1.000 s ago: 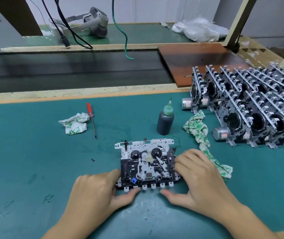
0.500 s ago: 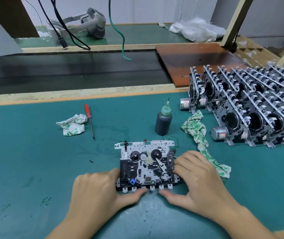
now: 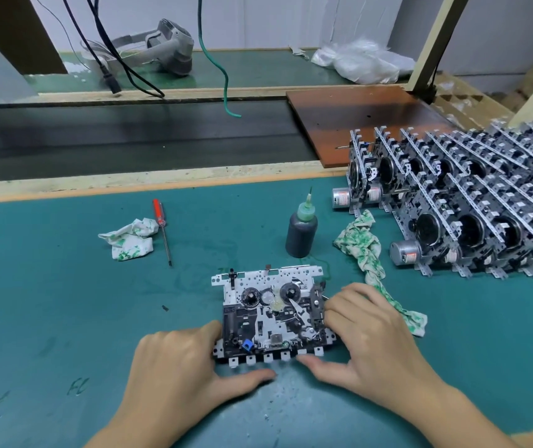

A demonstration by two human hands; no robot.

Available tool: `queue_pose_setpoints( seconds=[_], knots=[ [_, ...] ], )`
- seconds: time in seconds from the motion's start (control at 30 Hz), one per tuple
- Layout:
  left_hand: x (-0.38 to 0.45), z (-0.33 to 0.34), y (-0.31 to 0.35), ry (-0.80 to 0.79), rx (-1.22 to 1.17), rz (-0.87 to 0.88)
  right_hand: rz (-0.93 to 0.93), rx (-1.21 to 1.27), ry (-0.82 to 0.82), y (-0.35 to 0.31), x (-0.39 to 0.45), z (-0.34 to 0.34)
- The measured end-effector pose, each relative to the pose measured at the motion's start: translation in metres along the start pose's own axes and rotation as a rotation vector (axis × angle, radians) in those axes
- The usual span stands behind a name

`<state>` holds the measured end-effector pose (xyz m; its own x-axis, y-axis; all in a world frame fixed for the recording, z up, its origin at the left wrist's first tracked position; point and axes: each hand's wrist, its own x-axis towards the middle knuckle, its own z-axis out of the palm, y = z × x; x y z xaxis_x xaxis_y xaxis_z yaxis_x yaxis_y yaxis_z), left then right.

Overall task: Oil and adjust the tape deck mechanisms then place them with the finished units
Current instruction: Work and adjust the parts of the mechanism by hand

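A tape deck mechanism (image 3: pixel 270 313) lies flat on the teal mat (image 3: pixel 48 302), reels facing up. My left hand (image 3: pixel 181 367) grips its lower left corner, thumb stretched along the front edge below the tabs. My right hand (image 3: pixel 368 341) holds the right side, fingers curled over the black parts there, thumb against the front edge. A dark oil bottle (image 3: pixel 301 229) with a green needle tip stands just behind the mechanism. Several finished units (image 3: pixel 472 202) stand upright in rows at the right.
A red-handled screwdriver (image 3: pixel 161 227) and a crumpled rag (image 3: pixel 129 239) lie to the left. A twisted green-white rag (image 3: pixel 368 257) runs between bottle and finished units. A brown board (image 3: pixel 365 124) and a dark conveyor belt (image 3: pixel 129 137) lie behind the mat.
Both hands stay on the mechanism in nearly the same place. The view has shifted slightly; the left thumb has slid a little along the front edge.
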<state>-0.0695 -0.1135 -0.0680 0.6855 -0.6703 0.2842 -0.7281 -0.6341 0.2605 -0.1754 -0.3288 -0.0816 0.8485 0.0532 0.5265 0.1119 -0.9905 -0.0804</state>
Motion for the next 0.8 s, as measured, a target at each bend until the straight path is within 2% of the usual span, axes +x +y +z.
queue_pose_setpoints(
  seconds=[0.3, 0.5, 0.7, 0.8],
  knots=[
    [0.002, 0.001, 0.008, 0.04, -0.019, -0.048, 0.011, 0.083, -0.036, -0.002, 0.0, -0.001],
    [0.0, -0.008, -0.006, -0.067, -0.087, 0.183, 0.044, 0.001, -0.044, 0.001, 0.002, -0.002],
    [-0.005, -0.005, -0.003, -0.037, -0.139, 0.192, 0.07, -0.012, 0.02, -0.005, 0.002, 0.002],
    [-0.005, -0.005, -0.003, -0.026, -0.153, 0.184, 0.036, 0.028, -0.024, 0.001, 0.002, -0.002]
  ],
)
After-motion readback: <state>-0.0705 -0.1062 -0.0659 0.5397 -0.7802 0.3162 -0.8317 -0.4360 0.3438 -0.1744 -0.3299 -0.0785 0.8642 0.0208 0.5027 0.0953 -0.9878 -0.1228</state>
